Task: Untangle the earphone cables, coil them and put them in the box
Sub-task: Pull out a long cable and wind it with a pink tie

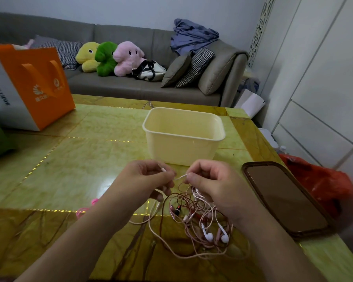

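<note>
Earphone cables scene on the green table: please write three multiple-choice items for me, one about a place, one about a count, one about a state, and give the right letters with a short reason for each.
1. Where does the phone lie?
A. Inside the box
B. On the table, right of the right hand
C. On the sofa

2. How many plush toys sit in a row on the sofa?
A. Two
B. Three
C. Five

3. What is the state of the box?
A. Open, with no cable seen inside
B. Closed with a lid
C. Tipped on its side

Answers:
1 B: the phone is flat on the table beside the right hand.
2 B: a yellow, a green and a pink plush toy are there.
3 A: it stands upright without a lid; the earphone cables are a tangle on the table, one white strand pinched between the left hand and the right hand.
</note>
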The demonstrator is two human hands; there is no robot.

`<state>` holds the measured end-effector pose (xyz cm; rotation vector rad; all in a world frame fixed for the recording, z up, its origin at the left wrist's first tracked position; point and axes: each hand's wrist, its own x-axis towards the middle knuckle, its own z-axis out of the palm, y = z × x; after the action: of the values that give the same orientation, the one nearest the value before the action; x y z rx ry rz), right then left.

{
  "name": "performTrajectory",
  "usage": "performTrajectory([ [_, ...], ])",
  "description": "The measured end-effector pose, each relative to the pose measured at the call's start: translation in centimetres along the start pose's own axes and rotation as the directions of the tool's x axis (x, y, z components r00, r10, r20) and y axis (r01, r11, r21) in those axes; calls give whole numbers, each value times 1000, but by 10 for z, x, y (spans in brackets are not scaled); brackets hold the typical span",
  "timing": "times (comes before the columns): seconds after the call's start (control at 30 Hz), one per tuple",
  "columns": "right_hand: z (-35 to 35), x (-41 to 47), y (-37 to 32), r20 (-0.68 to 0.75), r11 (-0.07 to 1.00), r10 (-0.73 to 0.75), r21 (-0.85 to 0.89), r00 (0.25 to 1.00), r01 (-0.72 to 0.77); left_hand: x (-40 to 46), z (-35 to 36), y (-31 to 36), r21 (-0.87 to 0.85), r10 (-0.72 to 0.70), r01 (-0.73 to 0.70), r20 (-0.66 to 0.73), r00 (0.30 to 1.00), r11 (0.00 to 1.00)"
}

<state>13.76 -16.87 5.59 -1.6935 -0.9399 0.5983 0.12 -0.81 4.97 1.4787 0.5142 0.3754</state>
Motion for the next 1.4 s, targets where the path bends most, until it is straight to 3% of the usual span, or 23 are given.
performTrajectory([
  [0.17, 0, 1, 3, -65, 990, -69, -128, 996, 60, -6, 5, 1, 108, -59, 36, 209, 976, 993],
  [0.43, 3, 2, 3, -128, 987, -86, -148, 988, 67, -7, 8, -2, -58, -43, 59, 244, 969, 997],
  [0.63, 19, 4, 7, -129, 1000, 13, -4, 992, -13, -9, 12, 5, -386, 23, 38, 151, 988, 922],
  [0.77, 29, -3, 3, -56, 999, 26, -36, 998, -28, -5, 13, 0, -398, 67, -64, -7, 998, 915],
  [0.83, 30, -4, 2, -41, 996, 37, -79, 998, -40, -3, 13, 0, -294, 110, -129, -82, 991, 947],
  [0.93, 31, -5, -1, -24, 983, 34, -179, 999, -38, 0, 10, -5, 99, 224, -211, -139, 965, 972],
  [1.0, 29, -7, -4, -34, 976, -1, -219, 999, -7, 1, 8, -8, 329, 247, -226, -22, 969, 917],
  [1.07, 25, -8, -6, -71, 965, -51, -260, 996, 31, -2, 9, -7, 381, 158, -194, 123, 980, 904],
  [1.23, 12, -10, -7, -182, 971, -130, -222, 975, 88, -9, 10, 3, 129, -29, -8, 283, 959, 992],
  [1.4, 13, -2, -1, -212, 994, -88, -77, 973, 73, -14, 9, 9, -128, -82, 137, 364, 928, 982],
])
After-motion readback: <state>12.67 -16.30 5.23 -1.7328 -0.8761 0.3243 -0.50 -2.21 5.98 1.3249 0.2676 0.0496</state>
